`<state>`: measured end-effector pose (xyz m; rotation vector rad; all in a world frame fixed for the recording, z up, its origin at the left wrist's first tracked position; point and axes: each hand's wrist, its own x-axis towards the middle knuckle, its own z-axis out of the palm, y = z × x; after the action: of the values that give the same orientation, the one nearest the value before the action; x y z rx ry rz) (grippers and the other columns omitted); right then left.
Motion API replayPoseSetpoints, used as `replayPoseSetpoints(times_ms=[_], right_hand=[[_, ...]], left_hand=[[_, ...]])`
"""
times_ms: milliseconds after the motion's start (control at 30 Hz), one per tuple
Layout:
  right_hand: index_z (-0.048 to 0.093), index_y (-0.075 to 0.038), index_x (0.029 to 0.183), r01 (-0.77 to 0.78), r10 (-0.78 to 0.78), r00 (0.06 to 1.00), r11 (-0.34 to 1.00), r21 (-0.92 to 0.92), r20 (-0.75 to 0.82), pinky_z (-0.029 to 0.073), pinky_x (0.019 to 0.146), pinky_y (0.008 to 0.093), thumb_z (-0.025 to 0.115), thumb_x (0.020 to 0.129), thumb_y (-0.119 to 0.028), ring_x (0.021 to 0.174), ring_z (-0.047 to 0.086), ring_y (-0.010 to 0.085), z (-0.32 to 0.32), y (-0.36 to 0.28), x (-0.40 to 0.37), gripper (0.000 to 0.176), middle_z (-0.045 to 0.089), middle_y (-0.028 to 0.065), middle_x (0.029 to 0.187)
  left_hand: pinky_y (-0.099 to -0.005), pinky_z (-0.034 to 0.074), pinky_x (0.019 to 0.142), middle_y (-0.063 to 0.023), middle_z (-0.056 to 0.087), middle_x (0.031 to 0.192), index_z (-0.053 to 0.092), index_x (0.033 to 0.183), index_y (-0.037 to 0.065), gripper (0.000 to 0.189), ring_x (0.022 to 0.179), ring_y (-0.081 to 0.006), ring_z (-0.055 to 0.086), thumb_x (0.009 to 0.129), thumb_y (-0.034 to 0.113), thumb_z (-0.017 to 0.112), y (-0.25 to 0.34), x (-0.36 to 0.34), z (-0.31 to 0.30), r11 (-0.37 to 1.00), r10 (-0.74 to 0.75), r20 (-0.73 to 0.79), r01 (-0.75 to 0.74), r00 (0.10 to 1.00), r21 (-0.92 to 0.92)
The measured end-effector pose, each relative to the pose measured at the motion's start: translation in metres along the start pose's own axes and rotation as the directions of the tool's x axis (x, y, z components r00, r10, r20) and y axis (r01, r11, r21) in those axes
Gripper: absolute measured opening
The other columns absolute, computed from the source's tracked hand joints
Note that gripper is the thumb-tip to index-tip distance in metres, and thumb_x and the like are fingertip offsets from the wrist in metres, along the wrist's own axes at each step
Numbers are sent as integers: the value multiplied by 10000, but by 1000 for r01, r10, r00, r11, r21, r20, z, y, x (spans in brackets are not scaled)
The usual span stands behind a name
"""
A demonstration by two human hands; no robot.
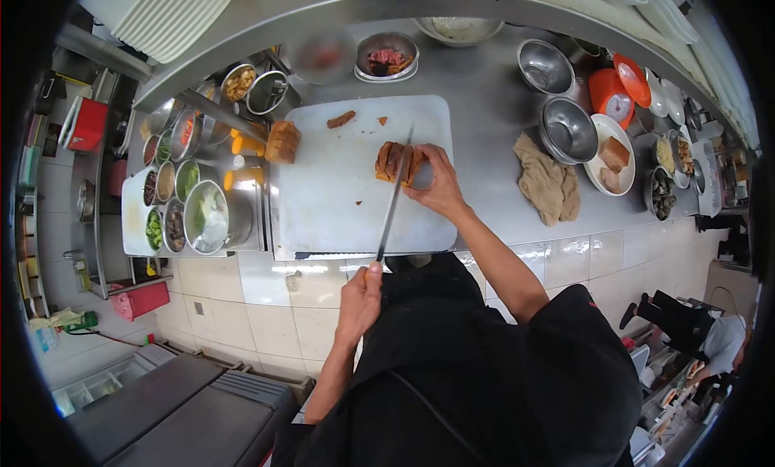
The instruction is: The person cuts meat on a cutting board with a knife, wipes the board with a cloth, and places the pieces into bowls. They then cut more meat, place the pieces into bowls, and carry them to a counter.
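My left hand (pixel 360 302) is closed round the handle of a long knife (pixel 392 205). The knife's blade lies across a browned block of cooked meat (pixel 391 162) on the white cutting board (pixel 323 217). The fingers of my right hand (pixel 436 180) grip the right side of this block, close beside the blade. Another browned block (pixel 282 142) sits at the board's left edge. A cut strip (pixel 341 120) and small crumbs lie on the upper part of the board.
Metal containers of chopped ingredients, including a large pot (pixel 211 217), stand at left. To the right are a cloth (pixel 546 180), steel bowls (pixel 569 130), a plate (pixel 605 176) with meat and an orange scale (pixel 611 100). A shelf edge (pixel 323 33) overhangs the counter. Another person (pixel 686 326) stands far right.
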<state>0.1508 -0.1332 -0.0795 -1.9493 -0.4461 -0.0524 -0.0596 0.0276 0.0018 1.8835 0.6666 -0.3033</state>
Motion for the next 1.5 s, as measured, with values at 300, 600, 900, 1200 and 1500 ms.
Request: replayPoseSetpoints(times_ms=[300, 600, 900, 1200, 1500], right_hand=[[484, -27, 1237, 23, -22, 998, 1000, 8, -56, 481, 971, 377, 853, 588, -103, 1094, 567, 309, 2, 8, -1, 750, 531, 153, 1215], [495, -31, 1211, 39, -39, 999, 999, 17, -1, 482, 941, 392, 863, 588, -131, 1089, 565, 323, -5, 9, 2, 730, 549, 154, 1191], [488, -33, 1216, 89, -89, 996, 996, 14, 8, 479, 933, 396, 862, 603, -141, 1081, 564, 324, -6, 15, 4, 727, 551, 151, 1187], [489, -31, 1221, 96, -96, 995, 995, 3, -8, 490, 920, 390, 862, 607, -144, 1069, 571, 316, -3, 17, 1, 727, 549, 151, 1191], [489, -37, 1266, 117, -117, 993, 993, 9, -21, 490, 953, 386, 851, 615, -139, 1118, 561, 327, -2, 19, -1, 752, 538, 162, 1248]], left_hand=[[-525, 435, 692, -330, 585, 754, 565, 838, -64, 655, 769, -525, 562, 1017, 516, 318, 26, 9, 18, 949, 3, -48, 13, 999, 314], [-527, 434, 688, -335, 573, 741, 566, 827, -64, 637, 764, -528, 558, 1017, 502, 343, 34, -10, 26, 959, -56, -97, 81, 994, 270], [-516, 446, 683, -316, 583, 723, 576, 830, -58, 642, 745, -506, 578, 1013, 513, 346, 47, -19, 24, 951, -105, -114, 134, 988, 280], [-525, 447, 675, -322, 586, 729, 589, 833, -57, 627, 754, -509, 583, 1015, 496, 356, 53, -32, 21, 937, -120, -130, 155, 984, 313], [-545, 455, 741, -352, 610, 819, 581, 841, -66, 629, 855, -544, 577, 1007, 500, 366, 51, 13, 31, 904, -163, -92, 186, 982, 384]])
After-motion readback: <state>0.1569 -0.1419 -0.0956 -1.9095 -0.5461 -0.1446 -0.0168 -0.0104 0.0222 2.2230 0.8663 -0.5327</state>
